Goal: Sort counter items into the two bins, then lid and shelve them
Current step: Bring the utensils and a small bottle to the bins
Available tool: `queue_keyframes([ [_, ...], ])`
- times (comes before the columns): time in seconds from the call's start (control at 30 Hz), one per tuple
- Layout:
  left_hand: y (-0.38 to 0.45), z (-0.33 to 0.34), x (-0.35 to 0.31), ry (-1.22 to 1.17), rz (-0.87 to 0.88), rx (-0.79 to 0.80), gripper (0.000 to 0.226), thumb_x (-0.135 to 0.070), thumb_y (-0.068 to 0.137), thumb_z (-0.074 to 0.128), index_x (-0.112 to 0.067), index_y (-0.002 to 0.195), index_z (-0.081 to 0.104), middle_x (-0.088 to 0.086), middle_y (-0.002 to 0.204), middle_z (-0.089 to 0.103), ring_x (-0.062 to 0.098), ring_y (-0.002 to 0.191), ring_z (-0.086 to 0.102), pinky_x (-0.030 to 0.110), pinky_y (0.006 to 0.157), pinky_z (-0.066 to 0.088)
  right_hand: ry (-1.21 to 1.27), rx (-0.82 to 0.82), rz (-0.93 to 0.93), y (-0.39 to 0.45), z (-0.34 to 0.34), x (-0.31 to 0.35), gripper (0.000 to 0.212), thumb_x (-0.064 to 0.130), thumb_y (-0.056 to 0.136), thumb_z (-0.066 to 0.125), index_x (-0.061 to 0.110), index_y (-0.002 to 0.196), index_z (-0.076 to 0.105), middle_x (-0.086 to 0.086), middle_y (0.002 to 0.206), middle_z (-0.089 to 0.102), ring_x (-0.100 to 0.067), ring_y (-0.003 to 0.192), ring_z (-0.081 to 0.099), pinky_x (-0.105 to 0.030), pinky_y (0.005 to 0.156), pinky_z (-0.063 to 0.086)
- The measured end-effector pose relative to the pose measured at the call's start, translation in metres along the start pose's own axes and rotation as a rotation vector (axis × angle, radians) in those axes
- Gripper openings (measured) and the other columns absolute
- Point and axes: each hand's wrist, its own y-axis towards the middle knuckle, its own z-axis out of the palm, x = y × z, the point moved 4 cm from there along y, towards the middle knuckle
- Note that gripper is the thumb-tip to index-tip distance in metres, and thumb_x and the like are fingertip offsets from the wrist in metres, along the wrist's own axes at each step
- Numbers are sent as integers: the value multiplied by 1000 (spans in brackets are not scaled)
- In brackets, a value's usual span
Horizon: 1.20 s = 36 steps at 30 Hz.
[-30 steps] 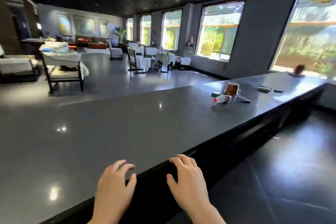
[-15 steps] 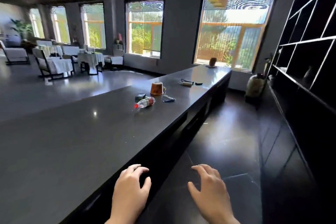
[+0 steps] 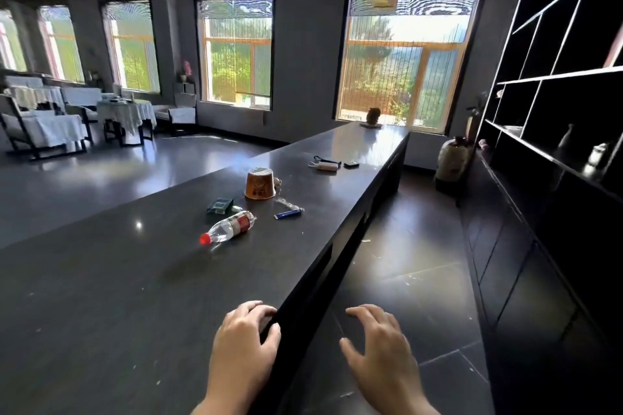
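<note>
Now the view faces along the counter (image 3: 141, 296) instead of across the dining room, as it did a second ago, and the scattered items lie nearer and more central than half a second ago. This suggests the person is approaching the items; sorting has not yet begun, and no bin or lid is in view.

The left hand (image 3: 241, 345) is over the counter's near edge, fingers loosely curled and slightly apart, holding nothing; whether it touches the edge cannot be told. The right hand (image 3: 379, 347) hovers over the floor to the right of the counter, fingers spread and relaxed, also empty.

The items lie well apart from both hands, farther along the counter. Nearest is a clear water bottle (image 3: 228, 228) on its side, red cap pointing near-left. Just beyond it are a small dark green box (image 3: 219, 205) and, to the right, a blue tube (image 3: 287, 213). An orange paper cup (image 3: 259, 183) stands inverted behind them. Farther still lie a small white device (image 3: 327, 166) with a cord and a small black object (image 3: 351, 164).

The dark shelving (image 3: 553, 77) along the right wall is the likely final place for the bins.
</note>
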Motion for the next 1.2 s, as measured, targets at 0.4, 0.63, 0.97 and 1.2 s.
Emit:
queue_keyframes([
  [0.4,148,150,-40,-19,3,76,23,-32,85,61,-32,107,65,-16,119,56,6,113,48,18,98,33,23,45,81,169,31,-122,45,40,86,59,39,129,48,24,131,45,-3,125,39,-16,99,34],
  [0.63,235,204,-65,2,-59,-44,25,-28,84,63,-28,109,66,-14,119,57,5,114,48,15,96,32,47,69,-46,295,32,-168,43,39,88,58,37,129,49,21,131,45,-3,125,40,-16,100,34],
  [0.97,332,239,-11,116,-223,-112,25,-25,84,64,-26,109,66,-10,117,61,10,109,53,20,94,37,103,193,-220,427,104,-151,45,41,87,56,37,131,48,24,131,45,-1,124,38,-13,98,32],
  [1.2,431,250,27,154,-251,-171,29,-21,81,65,-24,110,65,-8,114,61,14,106,56,25,92,41,105,230,-348,533,142,-115,45,39,88,55,34,132,48,22,131,45,-3,123,39,-14,98,32],
])
